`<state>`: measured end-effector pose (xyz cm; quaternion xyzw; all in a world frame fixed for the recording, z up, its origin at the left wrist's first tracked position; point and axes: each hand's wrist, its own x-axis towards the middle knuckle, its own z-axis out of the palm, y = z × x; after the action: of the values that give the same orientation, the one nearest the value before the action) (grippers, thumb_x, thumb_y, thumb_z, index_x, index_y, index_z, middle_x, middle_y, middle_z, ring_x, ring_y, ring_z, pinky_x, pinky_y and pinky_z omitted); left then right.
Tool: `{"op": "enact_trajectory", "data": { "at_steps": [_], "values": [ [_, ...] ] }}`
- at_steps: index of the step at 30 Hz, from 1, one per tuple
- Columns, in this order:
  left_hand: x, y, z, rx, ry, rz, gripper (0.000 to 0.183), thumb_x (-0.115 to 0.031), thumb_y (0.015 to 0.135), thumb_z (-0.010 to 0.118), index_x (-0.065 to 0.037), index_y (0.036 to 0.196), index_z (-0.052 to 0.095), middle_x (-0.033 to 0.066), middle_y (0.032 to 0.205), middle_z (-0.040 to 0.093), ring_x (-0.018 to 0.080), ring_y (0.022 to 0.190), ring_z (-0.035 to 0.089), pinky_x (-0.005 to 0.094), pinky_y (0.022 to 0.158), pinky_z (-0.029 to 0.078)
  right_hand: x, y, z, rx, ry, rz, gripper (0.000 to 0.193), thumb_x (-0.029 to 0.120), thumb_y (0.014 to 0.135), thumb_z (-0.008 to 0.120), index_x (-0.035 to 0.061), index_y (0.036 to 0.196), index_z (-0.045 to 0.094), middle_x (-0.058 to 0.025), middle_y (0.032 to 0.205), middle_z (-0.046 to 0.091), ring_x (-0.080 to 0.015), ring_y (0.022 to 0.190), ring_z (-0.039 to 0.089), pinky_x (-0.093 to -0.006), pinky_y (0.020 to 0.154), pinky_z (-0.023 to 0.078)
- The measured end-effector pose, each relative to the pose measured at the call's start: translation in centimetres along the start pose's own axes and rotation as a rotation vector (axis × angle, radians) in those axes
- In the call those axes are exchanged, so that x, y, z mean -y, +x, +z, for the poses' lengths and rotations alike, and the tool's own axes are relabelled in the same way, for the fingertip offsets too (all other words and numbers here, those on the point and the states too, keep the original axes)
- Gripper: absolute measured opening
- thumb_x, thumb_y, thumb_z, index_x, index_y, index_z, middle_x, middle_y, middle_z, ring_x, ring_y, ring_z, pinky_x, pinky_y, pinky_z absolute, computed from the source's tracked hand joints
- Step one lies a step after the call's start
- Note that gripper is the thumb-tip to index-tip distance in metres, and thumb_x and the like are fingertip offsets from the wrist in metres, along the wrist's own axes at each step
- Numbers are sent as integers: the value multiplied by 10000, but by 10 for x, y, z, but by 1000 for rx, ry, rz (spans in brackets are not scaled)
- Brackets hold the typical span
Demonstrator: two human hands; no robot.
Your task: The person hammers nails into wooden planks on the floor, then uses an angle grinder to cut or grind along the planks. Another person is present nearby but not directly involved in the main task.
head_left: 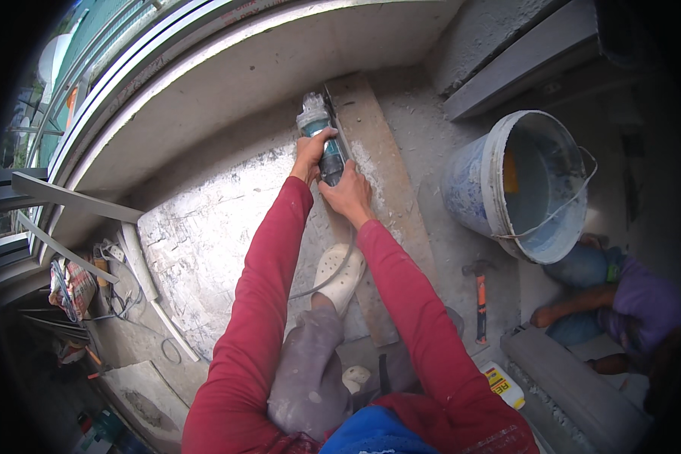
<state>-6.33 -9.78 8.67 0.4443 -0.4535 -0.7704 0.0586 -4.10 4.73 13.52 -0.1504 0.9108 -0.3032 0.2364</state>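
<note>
An angle grinder (330, 162) with a teal body and a silver-grey head lies under both my hands, its head pointing away from me. Around the front part of its body my left hand (309, 153) is closed, thumb across the top. My right hand (351, 192) grips the rear end. The grinder sits along the left edge of a long brownish plank or tile strip (392, 178), which carries pale dust. Its disc is hidden from this view. A grey cord (346, 265) runs back from the grinder past my white clog (340, 276).
A large dirty bucket (469, 178) stands tilted in view at right, near a hammer (481, 303) with an orange handle. A yellow-and-white bottle (505, 387) is close to my right arm. Another person (647, 310) crouches at far right. Pale slab (219, 234) lies left; cables and pipes beyond.
</note>
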Motion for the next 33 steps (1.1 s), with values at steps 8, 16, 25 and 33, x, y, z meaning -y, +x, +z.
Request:
{"op": "enact_trajectory", "data": {
  "at_steps": [8, 16, 25, 33],
  "values": [
    [5, -4, 0, -16, 6, 34, 381, -202, 763, 838, 60, 1007, 709, 106, 886, 729, 204, 706, 704, 370, 647, 576, -4, -5, 1, -21, 5, -23, 636, 360, 767, 777, -56, 1178, 528, -317, 999, 723, -495, 966, 709, -556, 887, 551],
    [10, -7, -3, 31, -23, 46, 373, -204, 772, 832, 47, 1011, 693, 100, 873, 711, 203, 693, 695, 368, 634, 577, -7, -10, 3, -24, 5, -44, 624, 354, 774, 783, -61, 1156, 517, -321, 978, 721, -496, 944, 713, -557, 874, 552],
    [5, -4, -3, 33, -18, 10, 335, -215, 792, 824, 16, 989, 682, 74, 826, 692, 192, 639, 673, 366, 591, 567, -2, -7, 2, -18, -4, -20, 618, 355, 773, 784, -58, 1151, 522, -317, 976, 724, -490, 950, 716, -556, 874, 554],
    [4, 0, -5, 33, -18, -19, 413, -209, 776, 828, 74, 1045, 694, 125, 909, 725, 220, 730, 717, 378, 649, 587, 0, -5, 1, -10, 1, -10, 651, 375, 769, 786, -57, 1179, 525, -316, 1004, 724, -491, 978, 711, -558, 899, 547]
  ]
}}
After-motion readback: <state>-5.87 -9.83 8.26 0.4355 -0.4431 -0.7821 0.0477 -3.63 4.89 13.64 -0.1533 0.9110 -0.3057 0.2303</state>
